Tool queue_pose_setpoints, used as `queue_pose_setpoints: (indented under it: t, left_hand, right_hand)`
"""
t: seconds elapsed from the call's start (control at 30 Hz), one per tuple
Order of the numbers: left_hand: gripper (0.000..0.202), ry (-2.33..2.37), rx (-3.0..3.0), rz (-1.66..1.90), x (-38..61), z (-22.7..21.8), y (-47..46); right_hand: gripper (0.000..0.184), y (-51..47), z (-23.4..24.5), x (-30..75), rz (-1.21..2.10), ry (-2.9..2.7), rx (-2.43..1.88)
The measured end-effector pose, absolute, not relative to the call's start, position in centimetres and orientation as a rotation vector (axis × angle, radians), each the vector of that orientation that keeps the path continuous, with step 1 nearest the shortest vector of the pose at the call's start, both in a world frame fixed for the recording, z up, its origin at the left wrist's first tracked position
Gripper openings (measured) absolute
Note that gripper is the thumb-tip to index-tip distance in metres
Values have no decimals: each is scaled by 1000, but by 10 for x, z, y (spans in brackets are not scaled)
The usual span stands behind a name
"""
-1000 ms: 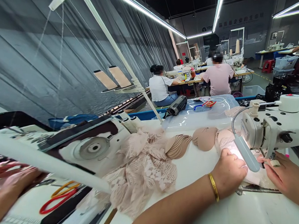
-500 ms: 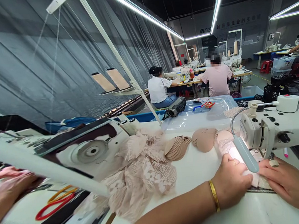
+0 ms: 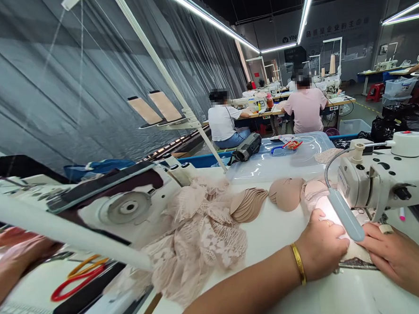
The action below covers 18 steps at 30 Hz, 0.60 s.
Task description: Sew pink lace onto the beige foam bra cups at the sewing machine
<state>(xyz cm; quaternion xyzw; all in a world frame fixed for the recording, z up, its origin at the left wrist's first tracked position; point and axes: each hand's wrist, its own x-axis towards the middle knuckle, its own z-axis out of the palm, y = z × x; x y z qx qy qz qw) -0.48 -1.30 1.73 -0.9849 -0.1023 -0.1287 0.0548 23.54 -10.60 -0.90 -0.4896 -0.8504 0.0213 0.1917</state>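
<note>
My left hand [image 3: 321, 244], with a gold bangle at the wrist, is closed on a pale pink fabric piece [image 3: 354, 252] under the sewing machine head [image 3: 356, 181]. From the other side, my right hand [image 3: 396, 250] grips the edge of the same piece, fingers close together. A ring-like band circles one of its fingers. The grey lamp [image 3: 346, 215] on a bendable neck hangs between both hands and lights the fabric. It hides the needle area in part. Beyond my left hand, a lace-edged cup piece [image 3: 316, 188] lies on the table.
Left of my hands lie a heap of pale lace [image 3: 217, 237], a fanned stack of beige cups [image 3: 250, 205] and another cup pile [image 3: 286, 195]. A clear plastic lid [image 3: 280, 159] is behind. Red-handled scissors [image 3: 78, 281] lie near a co-worker's hands [image 3: 20, 256] at far left.
The fabric piece has turned or shifted under my hands, showing a rounder pale surface between them. Both hands stay close to the machine, moved only slightly.
</note>
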Motion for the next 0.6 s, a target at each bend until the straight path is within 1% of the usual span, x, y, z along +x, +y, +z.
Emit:
queue_pose_setpoints:
  t: [0.27, 0.37, 0.43, 0.5, 0.53, 0.6]
  left_hand:
    - [12, -315, -3042, -339, -1, 23, 15]
    - [14, -342, -3069, -323, 0, 22, 22]
    - [14, -479, -3063, -424, 0, 21, 26]
    - [14, -730, -3011, -593, -2, 18, 31]
    - [19, -864, -2973, -665, -3, 17, 34]
    - [37, -1057, -2921, -723, -8, 15, 39]
  right_hand:
    - [29, -98, -27, 236, -250, -2385, -1431]
    - [31, -96, -28, 237, -299, -2378, -1379]
    - [29, -96, -26, 237, -280, -2374, -1355]
    - [27, -96, -22, 236, -244, -2372, -1343]
    - [26, -97, -21, 236, -221, -2367, -1344]
    - [25, -98, -18, 235, -174, -2353, -1366]
